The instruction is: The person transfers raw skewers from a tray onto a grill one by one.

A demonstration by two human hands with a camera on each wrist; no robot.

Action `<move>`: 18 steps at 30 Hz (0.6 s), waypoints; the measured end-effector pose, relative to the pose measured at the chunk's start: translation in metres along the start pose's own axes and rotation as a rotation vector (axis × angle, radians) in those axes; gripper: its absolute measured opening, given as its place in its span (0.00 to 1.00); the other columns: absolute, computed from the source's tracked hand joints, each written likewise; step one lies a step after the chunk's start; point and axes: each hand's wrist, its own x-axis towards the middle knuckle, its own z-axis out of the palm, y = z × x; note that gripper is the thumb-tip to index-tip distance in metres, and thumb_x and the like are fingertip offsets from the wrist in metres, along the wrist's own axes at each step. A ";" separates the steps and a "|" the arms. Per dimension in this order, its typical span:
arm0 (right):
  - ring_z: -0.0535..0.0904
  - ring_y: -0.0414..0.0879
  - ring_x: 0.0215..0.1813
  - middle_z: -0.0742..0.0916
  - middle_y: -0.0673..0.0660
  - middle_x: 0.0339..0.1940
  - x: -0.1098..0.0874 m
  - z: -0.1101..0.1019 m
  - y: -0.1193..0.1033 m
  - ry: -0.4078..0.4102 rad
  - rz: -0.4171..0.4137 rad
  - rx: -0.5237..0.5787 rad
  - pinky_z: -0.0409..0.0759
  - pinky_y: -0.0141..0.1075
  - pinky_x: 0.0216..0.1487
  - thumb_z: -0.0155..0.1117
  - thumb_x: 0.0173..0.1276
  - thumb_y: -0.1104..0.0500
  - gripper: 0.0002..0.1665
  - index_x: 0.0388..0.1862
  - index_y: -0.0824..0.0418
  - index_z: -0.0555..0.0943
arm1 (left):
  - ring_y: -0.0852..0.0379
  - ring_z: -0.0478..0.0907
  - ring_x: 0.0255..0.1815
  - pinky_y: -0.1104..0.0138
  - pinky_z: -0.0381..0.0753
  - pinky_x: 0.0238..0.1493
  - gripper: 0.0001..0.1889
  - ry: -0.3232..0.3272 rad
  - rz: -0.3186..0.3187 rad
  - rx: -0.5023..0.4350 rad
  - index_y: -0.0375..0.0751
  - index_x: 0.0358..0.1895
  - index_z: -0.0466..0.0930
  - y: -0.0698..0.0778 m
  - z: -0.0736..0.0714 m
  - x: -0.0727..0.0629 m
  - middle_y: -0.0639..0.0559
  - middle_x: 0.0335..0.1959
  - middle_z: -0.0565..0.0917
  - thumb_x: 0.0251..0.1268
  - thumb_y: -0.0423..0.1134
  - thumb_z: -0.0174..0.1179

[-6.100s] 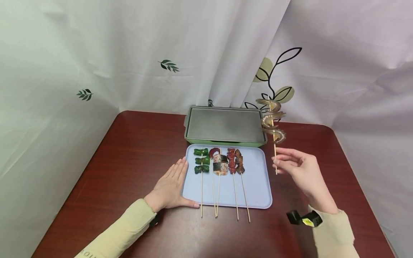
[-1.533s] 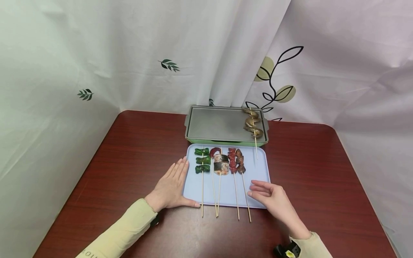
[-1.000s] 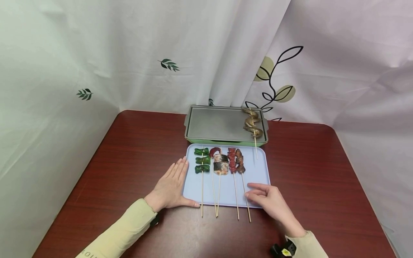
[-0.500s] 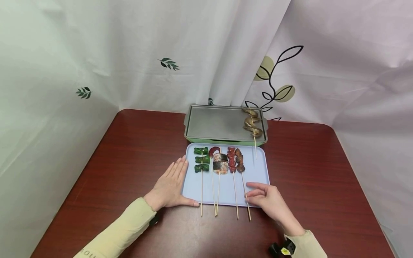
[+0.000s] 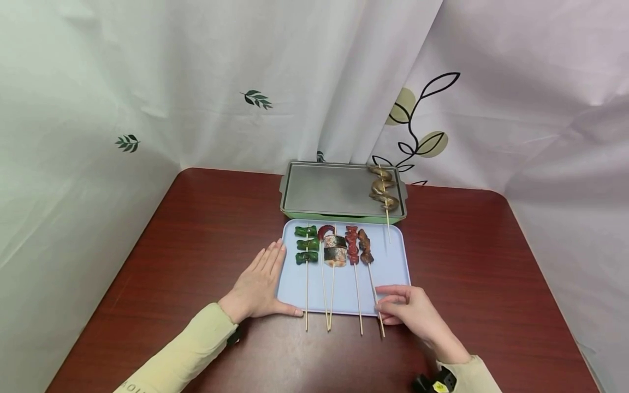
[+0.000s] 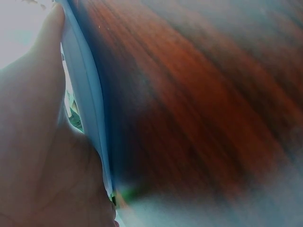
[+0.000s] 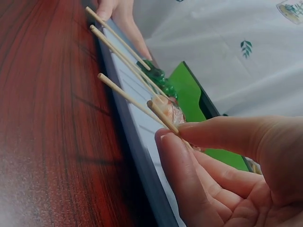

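My right hand pinches the stick of a brown meat skewer between thumb and fingertips, at the tray's front edge. In the right wrist view the stick end pokes out from that pinch. The skewer's meat lies on a pale blue tray. My left hand rests flat with straight fingers along the tray's left edge, its thumb at the front corner. Also on the tray are a green pepper skewer, a dark red tentacle skewer, a thick fish-like skewer and a red meat skewer.
Behind the tray stands a green griddle with a grey plate. A shrimp skewer lies on its right side, its stick reaching over the tray. White curtains hang behind the dark red wooden table.
The shrimp skewer, earlier held up by my right hand, now lies on the griddle. My right hand has come down to the tray and taken the brown meat skewer's stick. My left hand stays put.
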 end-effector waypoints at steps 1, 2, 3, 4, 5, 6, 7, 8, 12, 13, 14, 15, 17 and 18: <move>0.87 0.46 0.35 0.89 0.65 0.36 0.000 -0.001 0.001 -0.011 0.004 0.011 0.88 0.42 0.36 0.66 0.68 0.69 0.26 0.62 0.82 0.75 | 0.40 0.44 0.82 0.52 0.47 0.78 0.77 0.000 0.001 -0.002 0.24 0.79 0.46 0.000 -0.001 0.000 0.31 0.81 0.48 0.41 0.91 0.47; 0.87 0.47 0.35 0.89 0.65 0.37 -0.001 -0.002 0.001 -0.022 0.009 0.022 0.88 0.42 0.37 0.66 0.68 0.69 0.26 0.62 0.83 0.74 | 0.40 0.44 0.81 0.52 0.48 0.78 0.77 -0.002 0.003 -0.004 0.24 0.79 0.47 0.001 -0.002 0.000 0.31 0.81 0.48 0.41 0.91 0.48; 0.87 0.47 0.35 0.89 0.65 0.38 -0.001 -0.002 0.002 -0.033 0.012 0.031 0.88 0.42 0.37 0.65 0.69 0.69 0.27 0.62 0.83 0.73 | 0.39 0.45 0.81 0.51 0.48 0.78 0.76 -0.003 0.003 -0.007 0.24 0.79 0.47 0.001 -0.004 -0.001 0.31 0.81 0.48 0.41 0.90 0.49; 0.87 0.47 0.35 0.88 0.64 0.38 -0.001 -0.003 0.002 -0.044 0.015 0.040 0.88 0.43 0.38 0.65 0.69 0.69 0.27 0.63 0.83 0.73 | 0.39 0.45 0.81 0.51 0.49 0.78 0.76 -0.004 0.003 -0.010 0.23 0.79 0.47 0.002 -0.004 -0.001 0.31 0.81 0.48 0.42 0.90 0.50; 0.87 0.47 0.36 0.88 0.64 0.37 -0.001 -0.004 0.002 -0.055 0.018 0.048 0.88 0.43 0.38 0.65 0.69 0.69 0.28 0.64 0.83 0.72 | 0.40 0.45 0.81 0.51 0.48 0.78 0.76 -0.010 0.001 -0.010 0.24 0.79 0.47 0.002 -0.005 -0.001 0.31 0.81 0.48 0.42 0.90 0.50; 0.87 0.47 0.37 0.88 0.63 0.37 -0.002 -0.004 0.003 -0.065 0.021 0.054 0.88 0.43 0.38 0.65 0.69 0.69 0.29 0.65 0.83 0.71 | 0.40 0.45 0.81 0.51 0.48 0.78 0.76 -0.015 0.000 -0.009 0.24 0.79 0.47 0.002 -0.006 -0.001 0.31 0.81 0.48 0.42 0.90 0.50; 0.86 0.47 0.37 0.88 0.62 0.37 -0.002 -0.004 0.003 -0.074 0.023 0.059 0.88 0.43 0.38 0.65 0.69 0.69 0.30 0.66 0.83 0.70 | 0.40 0.45 0.81 0.51 0.48 0.78 0.76 -0.019 -0.001 -0.009 0.24 0.79 0.47 0.002 -0.006 -0.001 0.31 0.81 0.48 0.42 0.90 0.50; 0.86 0.47 0.38 0.87 0.61 0.37 -0.003 -0.004 0.003 -0.081 0.024 0.063 0.88 0.43 0.38 0.66 0.68 0.69 0.31 0.66 0.83 0.69 | 0.40 0.44 0.81 0.51 0.48 0.78 0.76 -0.021 -0.002 -0.008 0.24 0.79 0.47 0.002 -0.006 -0.001 0.31 0.81 0.48 0.42 0.90 0.49; 0.86 0.46 0.39 0.86 0.60 0.37 -0.004 -0.004 0.003 -0.089 0.018 0.069 0.88 0.44 0.39 0.68 0.67 0.70 0.34 0.68 0.82 0.69 | 0.40 0.44 0.82 0.51 0.48 0.78 0.76 -0.027 -0.007 -0.005 0.24 0.79 0.47 0.002 -0.007 0.000 0.32 0.81 0.48 0.42 0.90 0.49; 0.86 0.46 0.39 0.86 0.60 0.37 -0.004 -0.005 0.003 -0.082 0.016 0.068 0.88 0.44 0.39 0.68 0.66 0.70 0.34 0.68 0.81 0.69 | 0.40 0.44 0.82 0.52 0.48 0.78 0.76 -0.028 -0.009 -0.004 0.24 0.79 0.47 0.002 -0.007 0.000 0.32 0.81 0.48 0.42 0.90 0.49; 0.86 0.46 0.39 0.86 0.61 0.38 -0.004 -0.005 0.003 -0.075 0.015 0.067 0.88 0.44 0.39 0.68 0.66 0.70 0.34 0.68 0.81 0.69 | 0.40 0.44 0.82 0.52 0.48 0.78 0.76 -0.029 -0.009 -0.001 0.24 0.79 0.47 0.002 -0.007 0.000 0.32 0.81 0.48 0.42 0.90 0.49; 0.86 0.46 0.40 0.86 0.62 0.39 -0.005 -0.005 0.004 -0.067 0.013 0.064 0.88 0.44 0.40 0.68 0.66 0.71 0.34 0.68 0.80 0.69 | 0.40 0.44 0.82 0.52 0.48 0.78 0.76 -0.029 -0.009 -0.001 0.25 0.79 0.47 0.002 -0.007 0.000 0.32 0.81 0.48 0.42 0.90 0.48; 0.86 0.46 0.40 0.86 0.62 0.39 -0.006 -0.005 0.004 -0.051 0.011 0.057 0.87 0.44 0.40 0.69 0.66 0.71 0.34 0.69 0.79 0.70 | 0.40 0.44 0.82 0.52 0.48 0.78 0.76 -0.032 -0.008 -0.001 0.25 0.79 0.46 0.003 -0.008 0.000 0.32 0.81 0.48 0.41 0.91 0.47; 0.86 0.46 0.40 0.86 0.63 0.40 -0.007 -0.005 0.005 -0.044 0.010 0.054 0.87 0.44 0.40 0.69 0.66 0.71 0.34 0.69 0.79 0.70 | 0.40 0.44 0.82 0.52 0.48 0.78 0.77 -0.033 -0.007 -0.001 0.25 0.79 0.46 0.003 -0.008 0.000 0.32 0.81 0.48 0.41 0.91 0.47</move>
